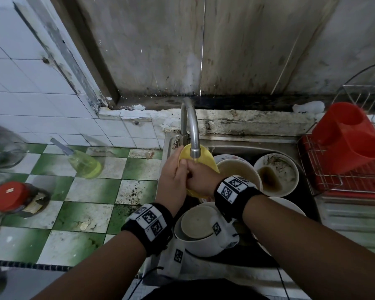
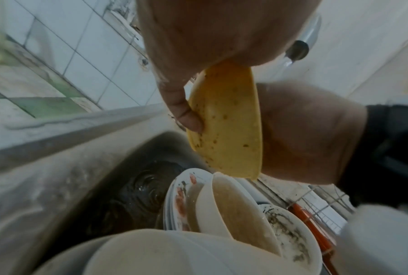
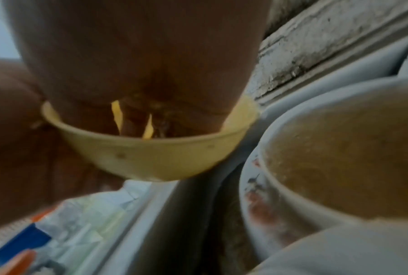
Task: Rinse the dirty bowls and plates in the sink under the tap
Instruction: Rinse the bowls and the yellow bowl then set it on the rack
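A yellow bowl (image 1: 206,155) (image 2: 231,121) (image 3: 151,158) with brown specks is tilted under the steel tap (image 1: 193,131) (image 2: 297,49), where a thin stream of water runs into it. My left hand (image 1: 173,172) (image 2: 198,37) grips its left rim, thumb on the outside. My right hand (image 1: 198,176) (image 2: 304,130) (image 3: 139,55) reaches into the bowl, its fingers pressed against the inside. Below in the sink (image 1: 236,146) lie dirty dishes: a beige-filmed bowl (image 1: 238,169) (image 3: 339,148), a white bowl with dark residue (image 1: 276,174) (image 2: 288,240) and a red-stained plate (image 2: 179,201).
A stack of white bowls (image 1: 198,221) sits at the sink's near end. A red dish rack (image 1: 351,141) with a wire frame stands to the right. On the green-checked tiled counter at left are a yellow detergent bottle (image 1: 85,163) and a red-lidded jar (image 1: 11,195).
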